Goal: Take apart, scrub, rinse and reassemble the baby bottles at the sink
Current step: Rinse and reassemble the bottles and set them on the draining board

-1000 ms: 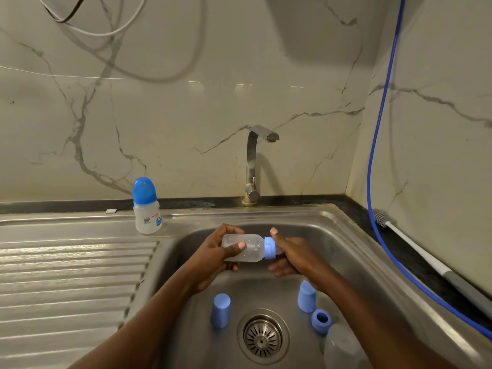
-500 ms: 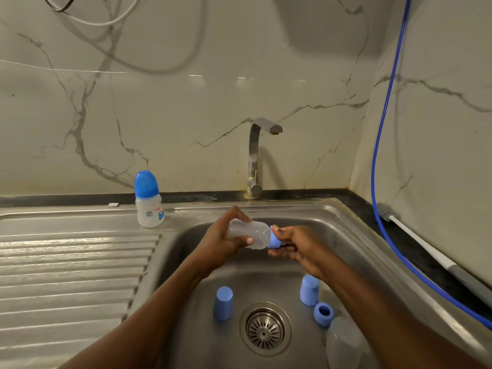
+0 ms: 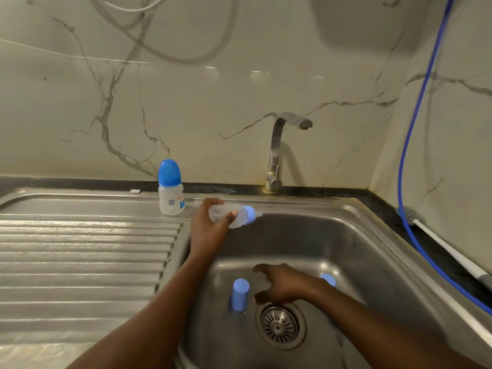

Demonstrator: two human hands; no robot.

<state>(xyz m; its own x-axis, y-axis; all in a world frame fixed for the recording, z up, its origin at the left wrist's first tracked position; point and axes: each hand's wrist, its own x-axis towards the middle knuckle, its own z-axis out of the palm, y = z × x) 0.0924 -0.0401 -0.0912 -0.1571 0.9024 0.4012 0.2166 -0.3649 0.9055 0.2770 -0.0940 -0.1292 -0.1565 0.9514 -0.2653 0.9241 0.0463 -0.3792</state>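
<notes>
Gripping bottle (image 3: 234, 215) in left hand (image 3: 210, 227) over sink (image 3: 346, 207), holding right hand (image 3: 283, 284) spread and empty beside blue cap (image 3: 239, 294) (likely for recapping).

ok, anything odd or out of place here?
Nothing spilled or damaged. Left hand holds a capless bottle on its side; a loose blue cap stands in the sink by the drain, right hand open beside it. Normal mid-wash clutter.
</notes>
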